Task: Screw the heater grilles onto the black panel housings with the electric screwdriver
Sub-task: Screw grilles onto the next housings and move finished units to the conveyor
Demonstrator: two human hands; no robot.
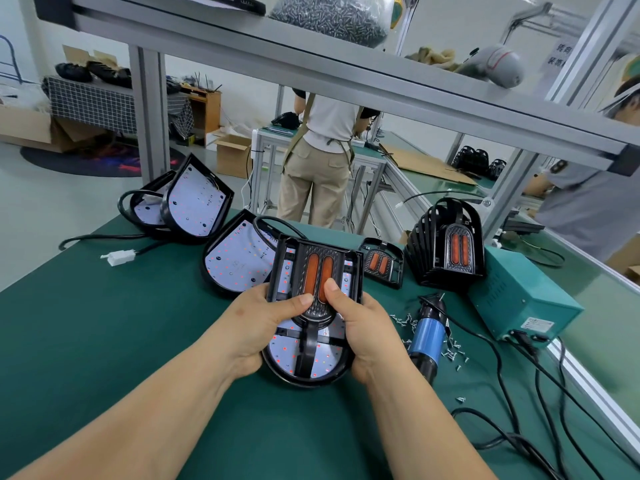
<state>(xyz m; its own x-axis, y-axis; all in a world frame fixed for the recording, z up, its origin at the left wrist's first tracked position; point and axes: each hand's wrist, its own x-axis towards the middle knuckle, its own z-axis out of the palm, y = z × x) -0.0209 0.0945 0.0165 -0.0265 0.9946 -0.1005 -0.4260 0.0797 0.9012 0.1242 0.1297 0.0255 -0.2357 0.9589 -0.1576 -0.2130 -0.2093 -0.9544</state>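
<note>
Both hands, left (258,327) and right (360,336), grip the black panel housing (304,367) above the table (104,341), thumbs pressing the heater grille (317,278) down. It looks light, rigid plastic; hold the rim, not the LED board.

1 head-worn wide-angle view, facing forward and down, close above green bench (104,341).

A person's bare left forearm (138,410) and bare right forearm (426,427) show from the lower edge of the view, uncovered along all their visible length. The bare left hand (256,323) and bare right hand (367,327) have short, plain thumbnails, trimmed close and rounded at the tips.
</note>
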